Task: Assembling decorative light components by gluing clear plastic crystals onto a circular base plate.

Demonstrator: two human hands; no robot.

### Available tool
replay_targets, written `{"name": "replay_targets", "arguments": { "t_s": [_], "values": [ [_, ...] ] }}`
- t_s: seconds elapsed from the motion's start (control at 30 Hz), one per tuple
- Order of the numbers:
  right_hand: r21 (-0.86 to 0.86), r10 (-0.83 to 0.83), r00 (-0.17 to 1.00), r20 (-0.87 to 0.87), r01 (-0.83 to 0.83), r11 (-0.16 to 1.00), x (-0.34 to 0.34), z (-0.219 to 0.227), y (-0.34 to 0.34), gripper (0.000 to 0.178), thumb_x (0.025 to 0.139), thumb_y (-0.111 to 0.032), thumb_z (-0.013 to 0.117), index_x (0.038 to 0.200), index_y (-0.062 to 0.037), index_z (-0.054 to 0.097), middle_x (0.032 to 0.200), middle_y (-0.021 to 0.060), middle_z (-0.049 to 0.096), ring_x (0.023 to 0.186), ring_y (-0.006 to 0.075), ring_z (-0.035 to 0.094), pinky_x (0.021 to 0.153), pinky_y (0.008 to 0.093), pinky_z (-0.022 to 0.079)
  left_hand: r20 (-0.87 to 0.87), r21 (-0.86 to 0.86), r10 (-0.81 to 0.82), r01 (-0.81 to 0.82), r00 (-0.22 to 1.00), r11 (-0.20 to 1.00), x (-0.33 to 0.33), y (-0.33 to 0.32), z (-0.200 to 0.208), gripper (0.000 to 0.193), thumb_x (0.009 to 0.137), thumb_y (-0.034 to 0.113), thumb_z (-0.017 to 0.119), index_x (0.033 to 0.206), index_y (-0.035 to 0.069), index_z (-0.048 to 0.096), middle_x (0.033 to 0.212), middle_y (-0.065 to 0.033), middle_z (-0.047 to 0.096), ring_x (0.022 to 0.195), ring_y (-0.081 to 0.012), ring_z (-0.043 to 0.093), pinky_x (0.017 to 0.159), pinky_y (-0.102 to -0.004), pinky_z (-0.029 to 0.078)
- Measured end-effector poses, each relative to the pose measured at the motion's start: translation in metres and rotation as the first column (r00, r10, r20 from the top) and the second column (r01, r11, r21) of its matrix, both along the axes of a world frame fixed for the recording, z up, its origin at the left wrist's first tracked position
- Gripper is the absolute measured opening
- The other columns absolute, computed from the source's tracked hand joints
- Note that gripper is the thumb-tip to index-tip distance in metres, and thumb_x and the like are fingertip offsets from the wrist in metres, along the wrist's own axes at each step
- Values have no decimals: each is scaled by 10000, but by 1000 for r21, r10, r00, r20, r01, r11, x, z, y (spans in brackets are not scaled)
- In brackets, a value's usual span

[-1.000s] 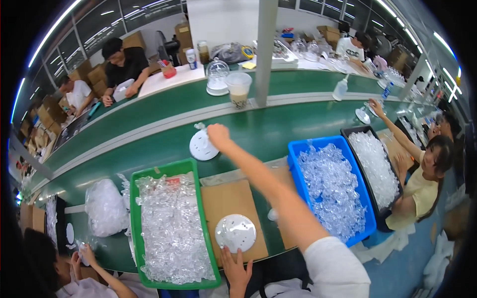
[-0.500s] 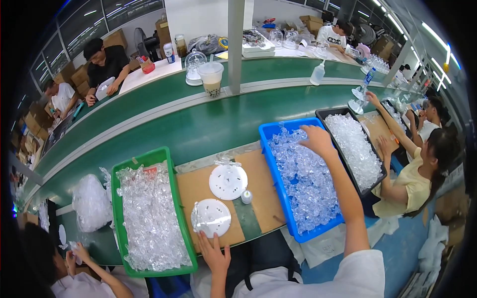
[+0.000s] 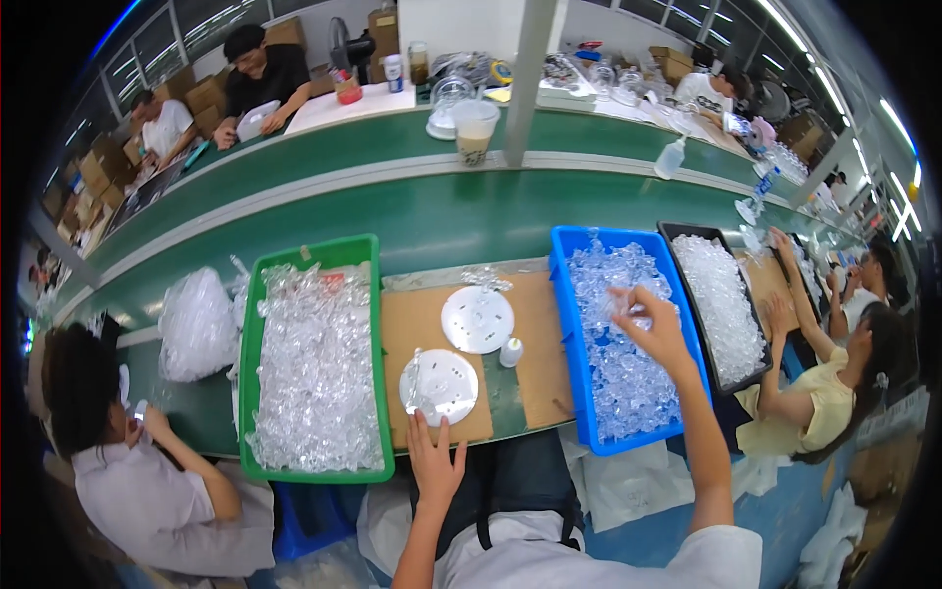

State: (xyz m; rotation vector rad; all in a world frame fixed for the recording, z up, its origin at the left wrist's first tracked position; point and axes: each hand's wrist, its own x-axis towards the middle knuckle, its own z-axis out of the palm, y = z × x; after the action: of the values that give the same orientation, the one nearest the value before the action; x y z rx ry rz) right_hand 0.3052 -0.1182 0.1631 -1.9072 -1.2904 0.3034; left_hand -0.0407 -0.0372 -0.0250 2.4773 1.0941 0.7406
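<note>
My left hand (image 3: 435, 459) lies with fingers spread at the near edge of a white round plate (image 3: 453, 389), its fingertips touching the rim. Clear plastic pieces (image 3: 416, 378) stand along that plate's left side. Beyond it lies a second white round plate (image 3: 478, 322) with small dark holes, and clear pieces at its far rim. A small white bottle (image 3: 511, 352) stands by the two plates. Over the blue bin (image 3: 581, 398) of loose clear plastic pieces (image 3: 633, 388), my right hand (image 3: 655, 329) is closed in a pinch; whatever is between its fingertips blends into the pieces behind.
A green bin (image 3: 377, 393) of clear pieces stands left of the cardboard (image 3: 397, 309), and a black bin (image 3: 762, 368) right of the blue one. A bulging clear bag (image 3: 199, 329) lies farther left. Co-workers sit on both sides. A drink cup (image 3: 476, 128) stands beyond the bench ledge.
The view has shifted, so the bench sits differently in it. My right hand has gone from loosely spread fingers over the blue bin to a pinch. My left hand stays at the near plate.
</note>
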Motion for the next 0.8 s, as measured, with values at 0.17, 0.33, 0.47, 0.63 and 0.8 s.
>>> {"name": "replay_targets", "arguments": {
  "t_s": [0.17,0.33,0.47,0.63,0.8],
  "values": [
    [-178,65,977,-202,-102,979,-135,-36,23,268,759,-167,703,884,-26,513,798,95,658,742,160,663,641,279,518,11,14,-23,23,1000,1000,3,4,0,509,831,269,613,1280,66,485,1394,-313,271,1286,-476,273,1031,-539,271],
    [-158,19,995,-103,-35,987,-182,-117,59,317,751,-257,710,927,-56,539,782,118,661,655,235,658,579,332,506,-17,-52,-24,23,1000,998,5,2,6,486,830,215,602,1284,82,491,1410,-285,267,1302,-456,258,1043,-527,251],
    [-266,167,983,82,-140,954,-176,-119,71,304,743,-305,702,892,-73,572,692,123,642,610,304,629,563,387,493,-23,-54,-18,16,1000,998,0,4,3,486,832,213,599,1287,80,489,1403,-289,275,1291,-455,275,1038,-530,256],
    [-178,14,1000,-25,-18,984,-170,-134,83,324,765,-305,684,806,-16,543,609,175,600,580,357,605,546,422,471,-29,-23,-36,35,999,999,-1,4,4,459,851,248,580,1264,61,509,1393,-291,289,1287,-449,287,1036,-519,272],
    [-142,-94,984,-154,72,987,-186,-152,82,339,782,-291,680,782,-4,500,582,186,573,555,370,590,513,411,454,-44,-38,-29,27,999,999,-1,4,5,448,848,221,578,1264,68,512,1391,-287,295,1281,-449,296,1029,-520,278]
  ]
}}
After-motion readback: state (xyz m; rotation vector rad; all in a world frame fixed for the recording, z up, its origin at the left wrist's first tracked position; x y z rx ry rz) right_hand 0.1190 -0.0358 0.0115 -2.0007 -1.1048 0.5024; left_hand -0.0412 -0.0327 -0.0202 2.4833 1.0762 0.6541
